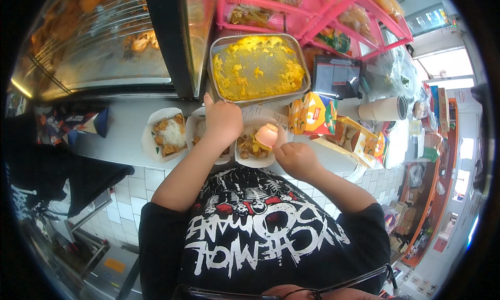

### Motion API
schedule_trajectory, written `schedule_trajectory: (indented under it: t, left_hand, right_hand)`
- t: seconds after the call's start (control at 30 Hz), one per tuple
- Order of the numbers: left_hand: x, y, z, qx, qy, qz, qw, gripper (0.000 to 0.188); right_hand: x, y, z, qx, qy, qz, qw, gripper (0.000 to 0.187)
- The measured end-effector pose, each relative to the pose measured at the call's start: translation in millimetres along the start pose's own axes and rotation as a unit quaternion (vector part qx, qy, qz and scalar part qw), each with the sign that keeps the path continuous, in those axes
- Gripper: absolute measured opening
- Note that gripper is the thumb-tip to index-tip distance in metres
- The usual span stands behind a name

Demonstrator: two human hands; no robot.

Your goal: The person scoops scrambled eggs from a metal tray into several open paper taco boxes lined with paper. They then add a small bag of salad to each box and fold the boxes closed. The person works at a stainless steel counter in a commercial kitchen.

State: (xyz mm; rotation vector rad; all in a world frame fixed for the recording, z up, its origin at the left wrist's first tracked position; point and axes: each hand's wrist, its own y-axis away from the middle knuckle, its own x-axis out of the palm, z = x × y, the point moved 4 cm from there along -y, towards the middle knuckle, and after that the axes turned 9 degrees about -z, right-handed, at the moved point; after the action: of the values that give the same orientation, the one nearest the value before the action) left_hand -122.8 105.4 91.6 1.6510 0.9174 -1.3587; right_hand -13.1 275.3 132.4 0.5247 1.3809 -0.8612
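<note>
My right hand is closed around a small pale-orange cup-shaped scoop, its handle hidden by the fingers. The scoop is tipped over a white paper food box holding browned pieces and yellow bits. At the near-left corner of a metal tray with yellow, scrambled-egg-like food, my left hand has mostly curled fingers; what they hold, if anything, is hidden. Under my left wrist a second food box is partly covered. Left of it, a third box contains white rice and browned pieces.
A glass display case with fried food borders the counter on the left. Pink plastic racks stand behind the tray. To the right are an orange-and-white carton, an opened yellow carton, a dark device and a tumbler.
</note>
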Motion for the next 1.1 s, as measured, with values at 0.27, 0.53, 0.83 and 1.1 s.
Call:
schedule_trajectory:
  t: [0.27,0.53,0.83,1.1]
  left_hand:
    - [6.5,2.1,0.4,0.013,-0.016,-0.030,0.999,0.032]
    - [6.1,1.7,1.2,0.014,-0.014,-0.015,1.000,0.032]
    - [0.4,-1.9,-1.9,-0.008,-0.004,0.045,0.999,0.032]
    - [9.4,-4.1,1.8,-0.026,-0.010,-0.017,0.999,0.035]
  right_hand:
    - [-10.5,19.5,18.2,-0.003,0.026,-0.086,0.996,0.032]
    - [-62.3,-10.6,-40.5,0.248,-0.160,-0.078,0.952,0.014]
    - [31.7,-118.3,-205.2,0.052,0.264,0.199,0.942,0.010]
    - [47.9,-115.3,-228.4,0.225,0.034,0.185,0.956,0.016]
